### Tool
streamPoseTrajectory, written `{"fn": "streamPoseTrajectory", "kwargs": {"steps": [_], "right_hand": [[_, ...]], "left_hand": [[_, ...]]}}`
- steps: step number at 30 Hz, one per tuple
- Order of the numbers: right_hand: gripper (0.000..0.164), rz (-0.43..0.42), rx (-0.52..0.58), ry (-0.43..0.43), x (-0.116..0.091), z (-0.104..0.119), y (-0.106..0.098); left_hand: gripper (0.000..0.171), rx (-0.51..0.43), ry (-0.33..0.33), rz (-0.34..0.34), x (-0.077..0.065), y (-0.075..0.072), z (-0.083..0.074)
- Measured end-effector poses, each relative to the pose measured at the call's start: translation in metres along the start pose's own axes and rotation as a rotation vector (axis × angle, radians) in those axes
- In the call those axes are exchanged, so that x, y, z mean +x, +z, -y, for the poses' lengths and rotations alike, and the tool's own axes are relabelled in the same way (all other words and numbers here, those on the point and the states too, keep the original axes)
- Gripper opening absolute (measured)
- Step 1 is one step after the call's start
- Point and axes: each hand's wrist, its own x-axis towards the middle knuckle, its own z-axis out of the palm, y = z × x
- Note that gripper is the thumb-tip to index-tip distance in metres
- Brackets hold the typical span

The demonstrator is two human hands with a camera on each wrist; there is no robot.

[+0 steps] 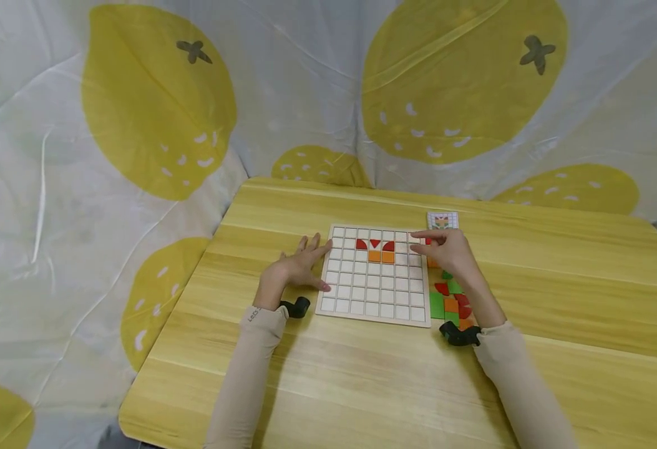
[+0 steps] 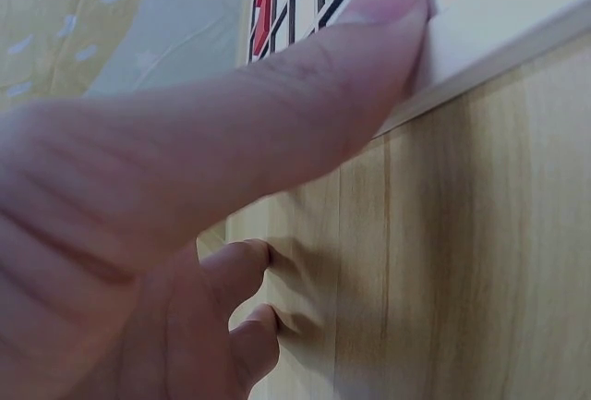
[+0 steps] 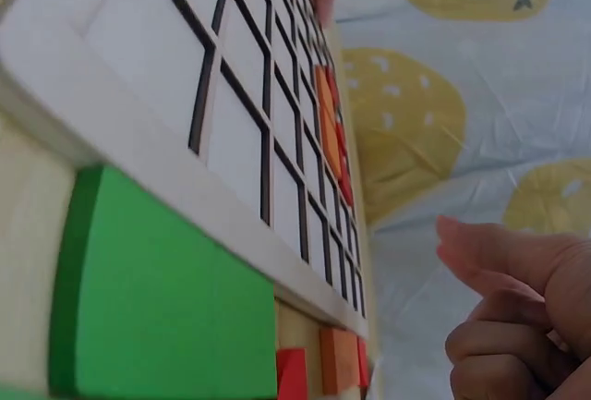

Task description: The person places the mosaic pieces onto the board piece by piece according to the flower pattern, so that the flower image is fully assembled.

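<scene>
A white wooden grid board (image 1: 373,293) lies on the table. In its upper rows sit a red triangle (image 1: 375,244) between two curved red pieces and, below them, two orange squares (image 3: 326,121). My left hand (image 1: 299,267) rests at the board's left edge with spread fingers; its thumb (image 2: 323,77) presses on the frame. Above the board's upper right edge is my right hand (image 1: 448,252), thumb and forefinger stretched toward the grid with a gap between them in the head view. I see nothing held there. Its other fingers are curled in the right wrist view.
Along the board's right side lie loose green (image 3: 166,298), red (image 1: 463,304) and orange (image 1: 451,305) pieces, partly hidden under the right forearm. A small pattern card (image 1: 442,219) lies beyond the right hand. Lemon-print cloth (image 1: 300,81) hangs behind the table (image 1: 362,374).
</scene>
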Motion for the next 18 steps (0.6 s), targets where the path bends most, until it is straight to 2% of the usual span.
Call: {"fn": "streamPoseTrajectory", "kwargs": {"steps": [8,18], "right_hand": [[0.035,-0.015,-0.044,0.068,-0.008,-0.015,-0.026],[0.046,0.075,-0.087,0.207,-0.009,-0.036,-0.043]], "left_hand": [[0.106,0.011,0.008,-0.01,-0.001,0.001,0.002],[0.106,0.007,0.017,-0.013,-0.001,0.001,0.0]]}}
